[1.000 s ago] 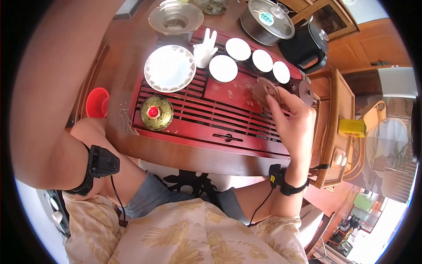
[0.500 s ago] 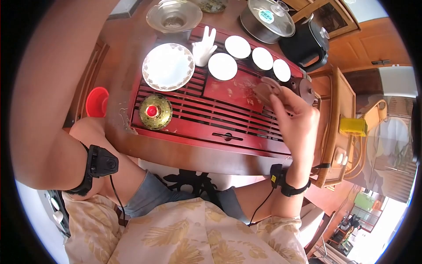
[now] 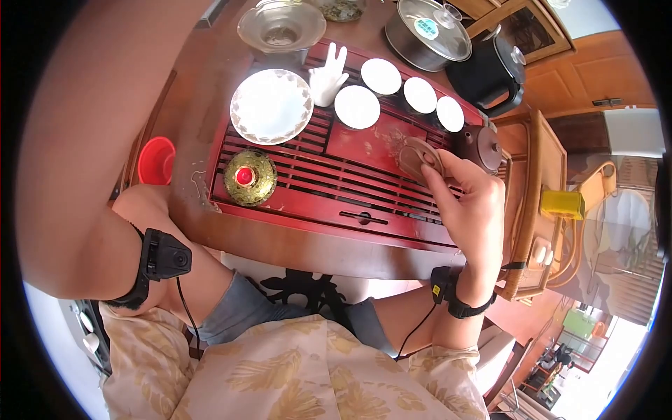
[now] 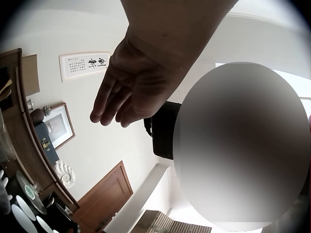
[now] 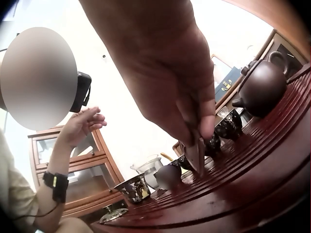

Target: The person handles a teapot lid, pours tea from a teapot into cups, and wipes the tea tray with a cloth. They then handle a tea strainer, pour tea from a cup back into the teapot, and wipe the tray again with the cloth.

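Observation:
My right hand [image 3: 472,199] pinches a thin brown oval coaster [image 3: 414,159] between thumb and fingers, over the right part of the red slatted tea tray [image 3: 294,220]. From the right wrist view the coaster [image 5: 195,158] appears nearly edge-on, tilted close over the slats. Just beyond the fingers sits a dark brown teapot [image 3: 479,148]. My left hand [image 4: 138,82] is raised beside my head, its fingers loosely bent with nothing in them. The head view shows only the left arm, not that hand.
White-lined cups [image 3: 357,107], a white hand figurine [image 3: 327,80], a large bowl [image 3: 271,108] and a gold lid with a red knob [image 3: 250,178] stand on the tray. Behind are a glass bowl [image 3: 281,31], a lidded pot [image 3: 428,38] and a black kettle [image 3: 486,73].
My right hand has shifted a little and the coaster has turned, showing more of its flat face and sitting slightly nearer me. The left arm stays raised.

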`<state>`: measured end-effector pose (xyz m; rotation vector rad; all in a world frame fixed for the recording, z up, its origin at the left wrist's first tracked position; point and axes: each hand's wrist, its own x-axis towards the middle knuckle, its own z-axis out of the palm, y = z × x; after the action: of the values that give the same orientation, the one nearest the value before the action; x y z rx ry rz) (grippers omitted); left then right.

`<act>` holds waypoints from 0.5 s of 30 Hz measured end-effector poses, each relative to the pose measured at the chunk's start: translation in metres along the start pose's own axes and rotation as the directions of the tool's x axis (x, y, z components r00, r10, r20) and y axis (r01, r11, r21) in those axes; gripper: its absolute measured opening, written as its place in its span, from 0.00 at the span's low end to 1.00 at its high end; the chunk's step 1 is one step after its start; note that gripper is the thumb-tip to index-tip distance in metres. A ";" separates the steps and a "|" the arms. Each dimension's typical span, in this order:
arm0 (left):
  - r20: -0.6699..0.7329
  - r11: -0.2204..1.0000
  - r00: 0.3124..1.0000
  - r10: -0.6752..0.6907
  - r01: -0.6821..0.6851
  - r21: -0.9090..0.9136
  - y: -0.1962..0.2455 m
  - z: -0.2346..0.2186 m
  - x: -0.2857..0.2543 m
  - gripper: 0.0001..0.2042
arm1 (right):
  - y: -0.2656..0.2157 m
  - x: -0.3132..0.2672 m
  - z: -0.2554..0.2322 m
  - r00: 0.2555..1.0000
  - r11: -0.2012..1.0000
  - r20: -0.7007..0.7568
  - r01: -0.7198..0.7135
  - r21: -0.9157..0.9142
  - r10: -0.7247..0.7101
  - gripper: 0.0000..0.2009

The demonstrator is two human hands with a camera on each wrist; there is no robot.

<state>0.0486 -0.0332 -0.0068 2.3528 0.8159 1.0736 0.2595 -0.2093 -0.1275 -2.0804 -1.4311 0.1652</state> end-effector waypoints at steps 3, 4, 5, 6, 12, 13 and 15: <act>0.006 1.000 1.000 0.005 -0.005 -0.010 0.000 -0.001 -0.002 0.05 | -0.001 0.000 -0.001 1.000 1.000 -0.022 0.003 0.010 -0.003 0.10; 0.007 1.000 1.000 0.007 -0.007 -0.013 0.000 0.000 -0.001 0.05 | 0.000 0.000 0.002 0.999 1.000 -0.052 0.005 0.031 -0.004 0.10; 0.008 1.000 1.000 0.009 -0.009 -0.014 0.000 -0.001 -0.002 0.05 | 0.002 0.000 0.006 0.997 0.999 -0.082 0.009 0.051 -0.004 0.10; 0.008 1.000 1.000 0.011 -0.011 -0.016 0.001 0.000 -0.001 0.05 | 0.004 0.003 0.011 0.991 0.998 -0.133 0.027 0.062 -0.019 0.10; 0.009 0.999 1.000 0.014 -0.014 -0.029 -0.003 -0.003 -0.004 0.05 | 0.004 0.007 0.027 0.979 0.983 -0.180 -0.065 0.169 0.096 0.13; 0.008 1.000 1.000 0.012 -0.012 -0.029 -0.003 -0.003 -0.004 0.05 | 0.003 0.008 0.028 0.980 0.984 -0.177 -0.060 0.168 0.090 0.13; 0.005 0.999 1.000 0.007 -0.007 -0.033 -0.005 -0.005 -0.006 0.05 | 0.002 0.008 0.031 0.982 0.985 -0.173 -0.049 0.165 0.078 0.13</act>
<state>0.0402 -0.0328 -0.0101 2.3322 0.7826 1.0753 0.2515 -0.1905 -0.1521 -1.9581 -1.2047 0.1114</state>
